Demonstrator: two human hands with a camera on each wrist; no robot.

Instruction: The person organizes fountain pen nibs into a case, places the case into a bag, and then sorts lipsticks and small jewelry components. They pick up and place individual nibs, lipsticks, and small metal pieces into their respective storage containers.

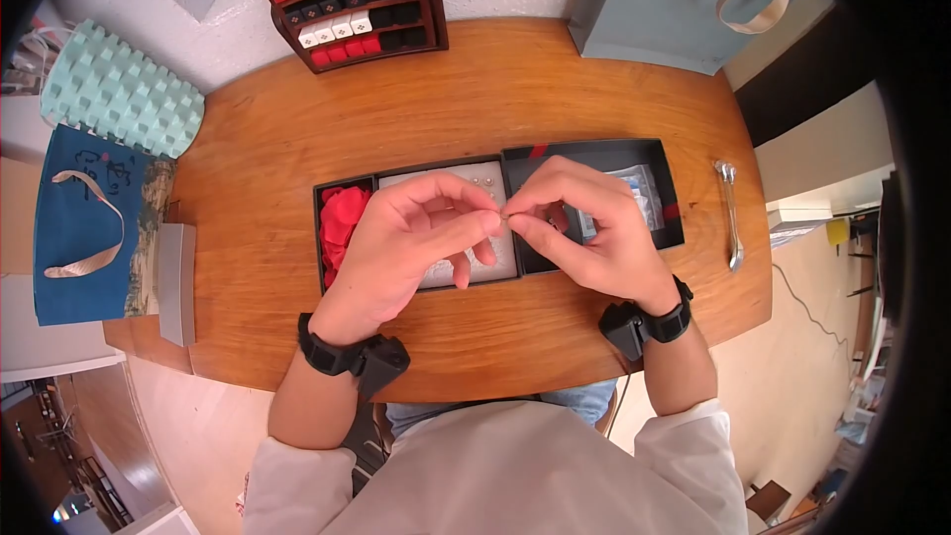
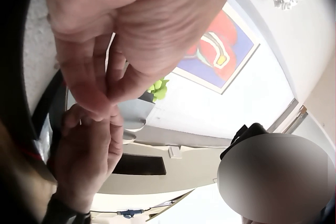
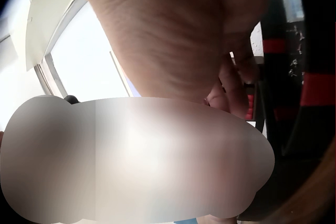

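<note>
Over the middle of a black gift box (image 1: pixel 318 238), my two hands meet at their fingertips. Thumb and forefinger of my left hand (image 1: pixel 411 238) pinch a tiny thin piece (image 1: pixel 504 217), its other fingers loosely bent. My right hand (image 1: pixel 594 228) pinches the same piece from the other side. Fingertips mostly cover it, so its kind cannot be told. Below lies a white pad (image 1: pixel 504 263) carrying small shiny pieces (image 1: pixel 483 182). Red petals (image 1: pixel 343 218) fill the box's left compartment. In the left wrist view, the fingertips of both hands come together.
Clear plastic packets (image 1: pixel 648 196) lie in the black lid (image 1: pixel 614 155) at right. Farther right is a metal utensil (image 1: pixel 731 218). A dark wooden rack (image 1: pixel 436 0) with small coloured boxes stands behind. Paper bags stand left (image 1: pixel 84 228) and back right (image 1: pixel 644 10) on the wooden table (image 1: pixel 297 109).
</note>
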